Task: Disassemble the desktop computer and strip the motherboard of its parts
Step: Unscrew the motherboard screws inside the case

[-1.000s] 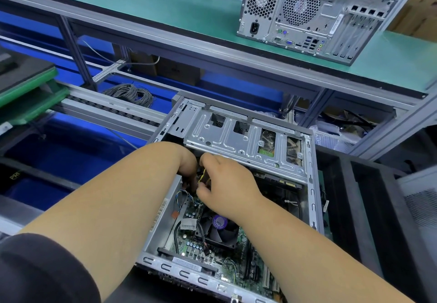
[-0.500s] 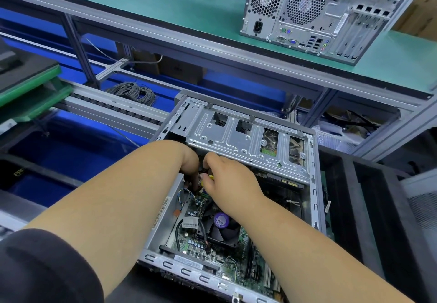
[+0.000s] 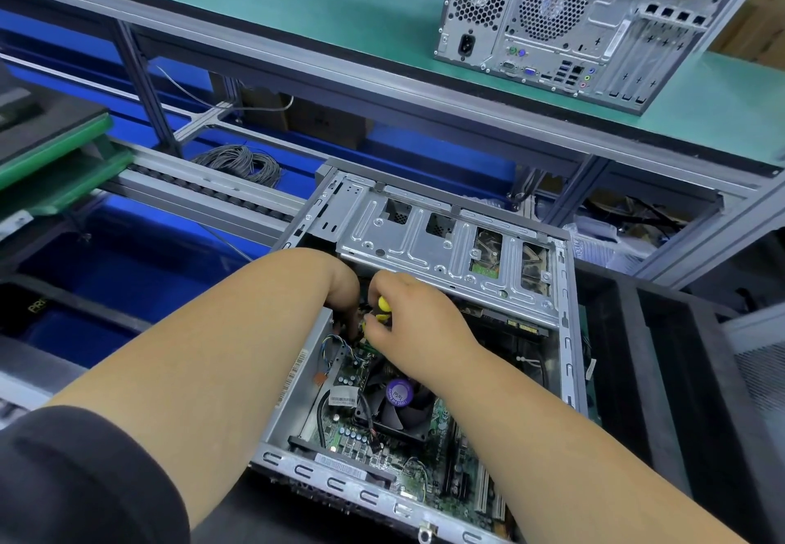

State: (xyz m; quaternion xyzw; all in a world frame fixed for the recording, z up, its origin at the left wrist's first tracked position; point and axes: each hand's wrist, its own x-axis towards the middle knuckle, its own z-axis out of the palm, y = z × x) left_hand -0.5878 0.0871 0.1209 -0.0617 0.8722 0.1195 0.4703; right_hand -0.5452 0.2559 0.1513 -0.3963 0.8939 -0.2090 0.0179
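An open desktop computer case (image 3: 297, 378) lies in front of me, its silver drive cage (image 3: 429, 242) at the far end. Inside, the green motherboard (image 3: 352, 433) carries a black CPU fan (image 3: 399, 407) with a purple sticker. My right hand (image 3: 416, 322) grips a yellow-and-black screwdriver handle (image 3: 382, 308) just below the drive cage. My left hand (image 3: 344, 288) reaches down into the case beside it; its fingers are hidden behind the case wall and my right hand.
A second closed computer tower (image 3: 573, 25) stands on the green upper shelf (image 3: 255, 4). A coil of grey cable (image 3: 238, 161) lies behind the roller rail (image 3: 204, 195). Black bins (image 3: 662, 365) sit to the right, green-edged trays (image 3: 51, 153) to the left.
The view has shifted slightly. My right hand has turned a little on the screwdriver, showing more of the yellow handle. Both hands stay in the same spot under the drive cage.
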